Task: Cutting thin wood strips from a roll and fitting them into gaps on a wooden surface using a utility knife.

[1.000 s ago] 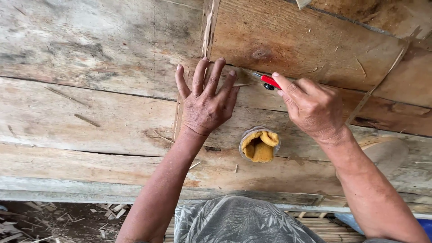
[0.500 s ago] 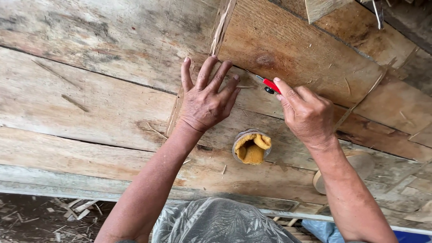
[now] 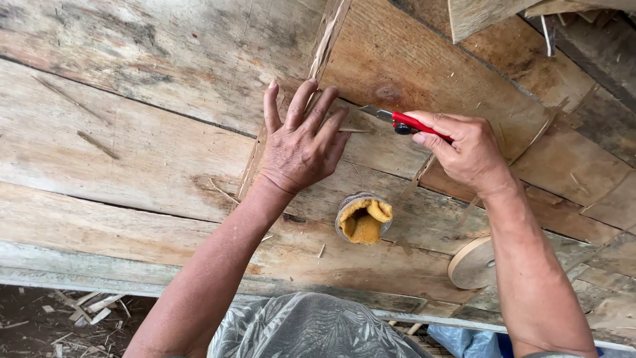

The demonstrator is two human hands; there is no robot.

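My left hand (image 3: 301, 142) lies flat, fingers spread, pressing a thin brown veneer sheet (image 3: 411, 73) onto the rough wooden planks (image 3: 132, 159). My right hand (image 3: 464, 152) grips a red-handled utility knife (image 3: 404, 121); its blade points left and meets the sheet just beyond my left fingertips. A narrow strip of veneer (image 3: 328, 40) runs up from my left hand along the sheet's edge.
A small round jar with a yellow glue-soaked cloth (image 3: 363, 219) stands on the planks below my hands. A roll of thin veneer tape (image 3: 472, 263) lies by my right forearm. More veneer pieces (image 3: 589, 179) cover the right side. Wood scraps litter the ground (image 3: 73, 311) at the lower left.
The view has shifted, so both hands sit more to the right of the frame. My right hand has drawn the knife slightly away to the right, showing more of its blade.
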